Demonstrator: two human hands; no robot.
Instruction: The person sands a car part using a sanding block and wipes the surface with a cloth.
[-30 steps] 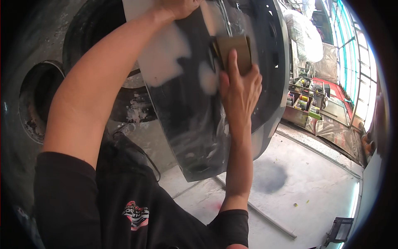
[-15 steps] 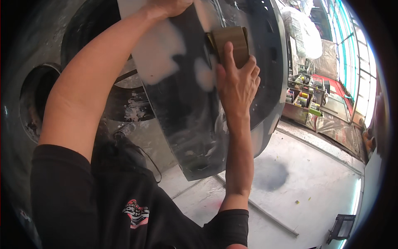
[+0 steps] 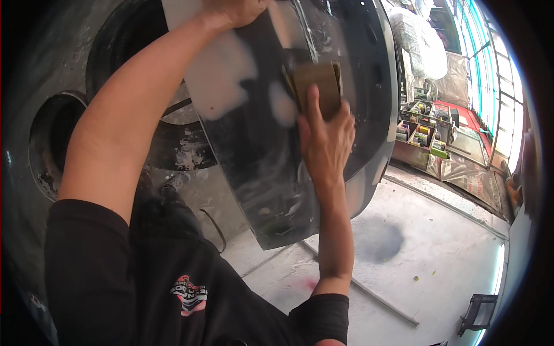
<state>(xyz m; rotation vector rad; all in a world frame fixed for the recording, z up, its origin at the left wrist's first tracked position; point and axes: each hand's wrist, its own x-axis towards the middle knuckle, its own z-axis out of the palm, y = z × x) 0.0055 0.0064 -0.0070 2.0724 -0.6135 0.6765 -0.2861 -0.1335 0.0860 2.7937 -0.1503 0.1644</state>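
Note:
A sanding block [image 3: 319,86] wrapped in brown sandpaper lies flat on a dark car body panel [image 3: 254,164]. My right hand [image 3: 329,135] is closed on its near end, the index finger stretched along its top. The panel has pale, smooth-edged patches and whitish dusty smears. At the top edge of the view, my left hand [image 3: 242,10] is against the panel's upper left part. Its fingers are mostly cut off by the frame, so their grip does not show.
Left of the panel are dark round tyre-like shapes [image 3: 52,144]. The pale floor [image 3: 427,242] carries a long thin bar [image 3: 384,301] and a dark stain. A floodlight [image 3: 479,314] stands at lower right. Farther right, a rack of small cans [image 3: 424,135] stands below plastic-wrapped items [image 3: 418,43].
My right hand has drawn the sanding block down the panel, toward me and slightly left. My left hand has stayed almost in place.

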